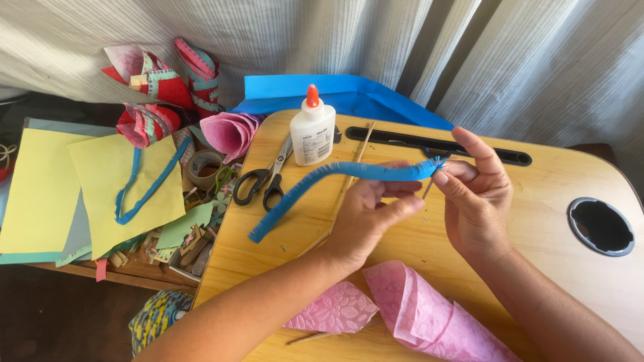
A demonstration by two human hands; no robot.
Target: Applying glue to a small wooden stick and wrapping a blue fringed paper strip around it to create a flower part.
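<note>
Nearest you, two pink embossed paper cones (pixel 416 308) lie on the pale wooden lap table (pixel 537 201). Above them your left hand (pixel 365 218) pinches the long blue fringed paper strip (pixel 322 182) between thumb and fingers, its free end drooping left toward the black-handled scissors (pixel 258 184). Your right hand (pixel 476 194) grips the strip's other end with a thin wooden stick (pixel 429 186) at the fingertips. Farther back stands a white glue bottle with an orange cap (pixel 312 131), before a sheet of blue paper (pixel 349 94).
</note>
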